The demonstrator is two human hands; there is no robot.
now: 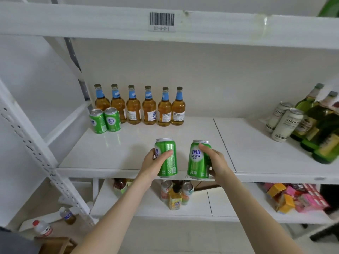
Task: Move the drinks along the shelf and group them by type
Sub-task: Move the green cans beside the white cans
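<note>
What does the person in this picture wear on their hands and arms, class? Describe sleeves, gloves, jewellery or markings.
The left hand and right hand are bare: no gloves, rings or wristbands show. Both forearms are uncovered down to the frame's lower edge, with no sleeve, watch or marking visible.

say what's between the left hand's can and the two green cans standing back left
Nothing: the head view shows bare white shelf between the held can and the standing pair.
</note>
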